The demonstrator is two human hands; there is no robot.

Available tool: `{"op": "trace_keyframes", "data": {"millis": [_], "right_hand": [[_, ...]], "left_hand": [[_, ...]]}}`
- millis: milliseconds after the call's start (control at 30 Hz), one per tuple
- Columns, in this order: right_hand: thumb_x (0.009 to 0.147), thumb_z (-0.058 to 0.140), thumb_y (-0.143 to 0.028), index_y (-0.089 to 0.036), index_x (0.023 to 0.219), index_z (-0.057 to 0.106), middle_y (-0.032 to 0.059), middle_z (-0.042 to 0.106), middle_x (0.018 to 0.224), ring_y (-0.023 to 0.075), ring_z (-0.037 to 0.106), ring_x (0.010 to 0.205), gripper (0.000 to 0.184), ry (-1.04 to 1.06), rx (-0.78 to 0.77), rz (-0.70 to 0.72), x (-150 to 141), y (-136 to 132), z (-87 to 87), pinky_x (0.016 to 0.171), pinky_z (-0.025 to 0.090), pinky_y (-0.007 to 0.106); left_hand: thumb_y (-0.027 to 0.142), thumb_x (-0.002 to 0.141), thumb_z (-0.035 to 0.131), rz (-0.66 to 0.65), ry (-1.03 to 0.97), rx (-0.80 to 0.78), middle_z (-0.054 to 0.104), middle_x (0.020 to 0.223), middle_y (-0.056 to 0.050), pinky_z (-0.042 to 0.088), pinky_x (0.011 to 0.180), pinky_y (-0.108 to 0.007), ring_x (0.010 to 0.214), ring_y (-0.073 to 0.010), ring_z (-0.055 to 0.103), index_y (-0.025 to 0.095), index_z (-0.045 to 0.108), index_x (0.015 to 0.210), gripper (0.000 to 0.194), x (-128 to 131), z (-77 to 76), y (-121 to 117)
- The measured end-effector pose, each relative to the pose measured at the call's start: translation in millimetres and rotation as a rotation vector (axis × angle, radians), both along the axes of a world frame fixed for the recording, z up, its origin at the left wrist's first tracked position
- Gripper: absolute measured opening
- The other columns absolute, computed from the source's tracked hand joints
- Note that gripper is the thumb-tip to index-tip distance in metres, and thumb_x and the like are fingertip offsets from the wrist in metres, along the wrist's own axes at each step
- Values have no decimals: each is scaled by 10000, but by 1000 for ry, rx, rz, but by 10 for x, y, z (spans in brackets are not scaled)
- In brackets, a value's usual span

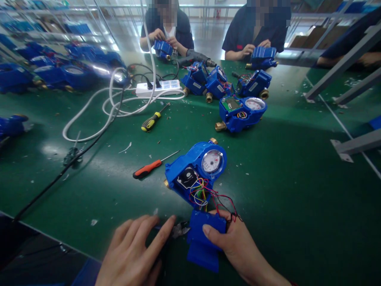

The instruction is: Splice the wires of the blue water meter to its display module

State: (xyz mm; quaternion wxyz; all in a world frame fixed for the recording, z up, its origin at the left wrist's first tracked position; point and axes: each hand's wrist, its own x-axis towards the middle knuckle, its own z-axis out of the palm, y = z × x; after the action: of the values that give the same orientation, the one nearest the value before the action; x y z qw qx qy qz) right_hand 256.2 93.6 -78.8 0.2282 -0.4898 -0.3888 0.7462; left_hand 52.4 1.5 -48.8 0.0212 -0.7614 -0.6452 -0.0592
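Observation:
My right hand [233, 240] grips a blue plastic cover [206, 226] near the table's front edge, thumb on top. Red, black, yellow and white wires [205, 192] run between the cover and a blue water meter [190, 159] lying just beyond it. The meter's round dial [212, 161] faces up, and its compartment is uncovered, showing a black and white part inside. To the left, my left hand [137, 246] is palm down with fingers stretched out. Metal jaws of a pair of pliers [180, 229] show beside its index finger; their handles are mostly hidden under the hand.
An orange screwdriver [148, 169] and a yellow one [151, 122] lie left of the meter. Several more water meters [242, 113] stand farther back, near a white power strip [157, 88] with looped cable. Two people opposite handle meters. Metal posts [342, 63] rise at right.

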Motion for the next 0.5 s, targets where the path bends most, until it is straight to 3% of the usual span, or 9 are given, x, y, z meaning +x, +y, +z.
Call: {"op": "trace_keyframes", "data": {"millis": [133, 300, 500], "right_hand": [[675, 712, -346, -146, 850, 591, 27, 647, 719, 190, 615, 662, 293, -47, 28, 75, 22, 18, 29, 619, 507, 293], [712, 679, -327, -152, 864, 587, 12, 633, 720, 162, 584, 634, 249, -54, 85, 100, -1, 18, 96, 610, 504, 275], [742, 648, -316, -152, 850, 620, -2, 624, 697, 140, 561, 609, 198, -120, 168, 113, 2, -4, 90, 591, 490, 239]], "left_hand": [[122, 745, 435, -21, 3, 19, 505, 1082, -89, 366, 818, -424, 985, -254, 475, 264, 432, 1274, 547, -51, 26, -12], [208, 722, 508, -132, -12, 65, 512, 1034, -84, 414, 733, -307, 905, -196, 483, 195, 432, 1281, 564, -49, -11, 2], [205, 756, 524, -13, 74, 62, 521, 1035, -113, 424, 752, -349, 923, -220, 505, 162, 421, 1288, 544, 125, -84, -48]]}}
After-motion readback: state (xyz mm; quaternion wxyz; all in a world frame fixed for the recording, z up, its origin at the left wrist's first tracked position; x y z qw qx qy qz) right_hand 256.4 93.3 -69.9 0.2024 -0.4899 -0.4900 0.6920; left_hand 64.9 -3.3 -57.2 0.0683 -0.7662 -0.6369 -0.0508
